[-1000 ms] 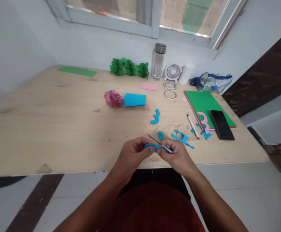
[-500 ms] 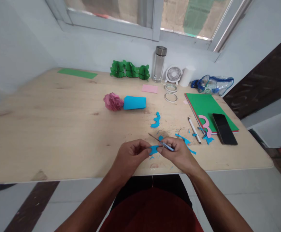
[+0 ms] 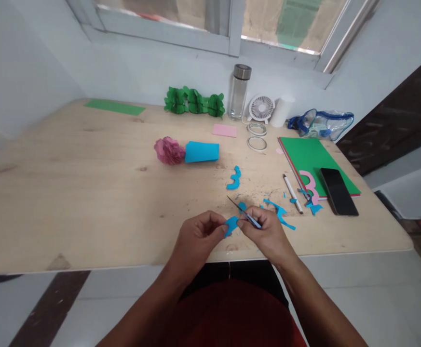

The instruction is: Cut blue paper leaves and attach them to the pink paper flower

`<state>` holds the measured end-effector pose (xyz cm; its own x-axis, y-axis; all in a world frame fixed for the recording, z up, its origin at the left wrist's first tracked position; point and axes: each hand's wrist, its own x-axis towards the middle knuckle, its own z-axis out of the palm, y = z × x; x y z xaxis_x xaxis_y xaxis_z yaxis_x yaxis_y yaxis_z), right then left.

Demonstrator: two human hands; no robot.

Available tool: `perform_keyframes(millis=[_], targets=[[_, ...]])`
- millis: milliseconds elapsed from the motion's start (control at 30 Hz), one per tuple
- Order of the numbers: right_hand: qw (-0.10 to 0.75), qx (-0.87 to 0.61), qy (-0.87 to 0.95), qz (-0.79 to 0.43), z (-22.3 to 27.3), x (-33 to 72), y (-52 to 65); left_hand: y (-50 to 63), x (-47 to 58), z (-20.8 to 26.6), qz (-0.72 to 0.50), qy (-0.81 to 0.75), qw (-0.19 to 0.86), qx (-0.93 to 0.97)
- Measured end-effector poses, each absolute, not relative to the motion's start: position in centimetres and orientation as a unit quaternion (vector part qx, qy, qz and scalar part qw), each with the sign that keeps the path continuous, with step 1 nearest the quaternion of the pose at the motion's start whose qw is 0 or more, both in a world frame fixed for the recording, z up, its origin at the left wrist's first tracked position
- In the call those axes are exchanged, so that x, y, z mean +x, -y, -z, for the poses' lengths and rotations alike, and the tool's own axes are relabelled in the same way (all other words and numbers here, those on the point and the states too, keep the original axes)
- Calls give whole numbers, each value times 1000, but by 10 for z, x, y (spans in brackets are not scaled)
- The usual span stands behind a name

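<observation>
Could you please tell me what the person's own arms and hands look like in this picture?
The left hand and right hand are ungloved, and no ring, watch or bracelet can be seen on them. Both forearms are bare, with no sleeves in view. On the torso is a dark red top.

Near-left table (image 3: 80,207) open; left hand (image 3: 200,236), right hand (image 3: 268,231) block near centre; pen (image 3: 292,193), phone (image 3: 339,191) block right, bottle (image 3: 239,94) far.

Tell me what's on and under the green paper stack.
On the green paper: a phone and a pink cutout, both overhanging its edges. Under it, a red layer shows. What else lies beneath it, or under the phone, is covered.
</observation>
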<state>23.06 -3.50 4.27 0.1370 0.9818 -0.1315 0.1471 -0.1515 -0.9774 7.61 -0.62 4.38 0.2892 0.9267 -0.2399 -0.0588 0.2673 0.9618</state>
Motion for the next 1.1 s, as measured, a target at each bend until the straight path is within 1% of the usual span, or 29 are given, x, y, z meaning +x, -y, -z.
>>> perform_keyframes(millis=[200,267,433,767,1100], targets=[[554,-584,378,-457,-29,221,51,16,88,-43,-469,-463,680,322],[583,-576,342,-460,-22,213,59,20,93,-44,-483,-455,693,282],[622,-540,293,-485,-14,192,70,28,102,-48,-498,-436,706,252],[623,-534,280,-498,-13,191,71,28,98,-49,-506,-435,691,280],[603,-548,306,-492,-19,195,71,27,93,-53,-493,-440,683,311]])
